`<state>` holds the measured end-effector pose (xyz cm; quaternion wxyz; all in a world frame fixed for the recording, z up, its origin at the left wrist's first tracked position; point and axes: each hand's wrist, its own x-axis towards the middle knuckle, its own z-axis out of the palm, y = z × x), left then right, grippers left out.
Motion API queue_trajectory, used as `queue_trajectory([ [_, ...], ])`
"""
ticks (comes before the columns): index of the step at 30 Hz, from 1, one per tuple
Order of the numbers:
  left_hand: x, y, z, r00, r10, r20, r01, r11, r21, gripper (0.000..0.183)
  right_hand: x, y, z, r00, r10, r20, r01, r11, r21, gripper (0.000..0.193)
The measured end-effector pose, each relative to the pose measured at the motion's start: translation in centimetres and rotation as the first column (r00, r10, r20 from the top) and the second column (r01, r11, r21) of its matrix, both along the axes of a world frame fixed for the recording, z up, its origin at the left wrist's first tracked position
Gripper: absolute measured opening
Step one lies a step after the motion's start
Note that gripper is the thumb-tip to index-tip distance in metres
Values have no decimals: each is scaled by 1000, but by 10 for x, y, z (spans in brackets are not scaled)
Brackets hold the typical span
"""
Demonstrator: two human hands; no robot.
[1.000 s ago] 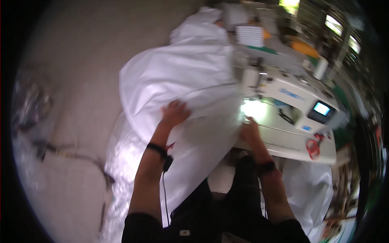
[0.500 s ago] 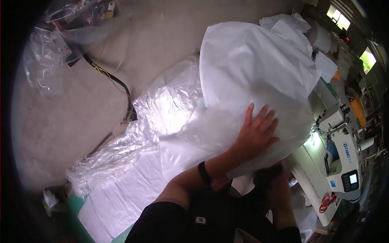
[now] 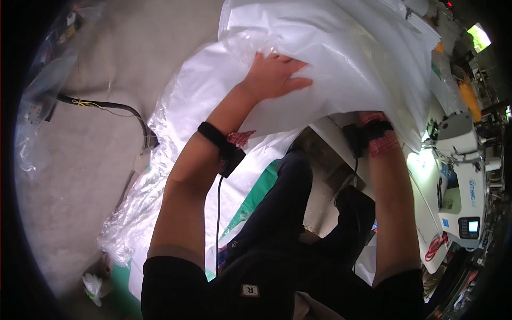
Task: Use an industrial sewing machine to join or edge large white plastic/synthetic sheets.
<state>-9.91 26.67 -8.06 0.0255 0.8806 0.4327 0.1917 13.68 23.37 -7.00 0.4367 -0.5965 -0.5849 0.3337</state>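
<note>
A large white sheet (image 3: 330, 58), smooth and a little glossy, is bunched and raised before me. My left hand (image 3: 274, 76) lies on it, thumb and index finger apart; some fingertips are lost in a fold beside crinkled clear plastic. My right hand is under the sheet's near edge, its fingers hidden; only the wrist shows, with a red checked cuff (image 3: 383, 143) and a black strap. Crumpled clear plastic film (image 3: 136, 224) runs along the left of the white material, down toward my lap.
A white sewing machine (image 3: 466, 197) with a lit lamp and small screen stands at the right. Red-handled scissors (image 3: 436, 246) lie near its table's edge. A black cable (image 3: 104, 103) crosses the grey floor at left. Green material (image 3: 256, 197) shows beside my leg.
My left hand has moved up and left over the sheet. My right hand has gone forward under it. The sheet's near edge is lifted, uncovering my legs.
</note>
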Motion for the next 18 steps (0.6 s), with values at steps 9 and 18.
queue_trajectory([
  [9,8,46,-6,999,-17,-51,13,997,-75,61,-11,16,-5,997,46,-57,-44,999,30,44],
  [18,-12,26,11,994,-105,19,106,956,-272,61,-33,-61,14,978,125,-164,-108,988,109,52],
])
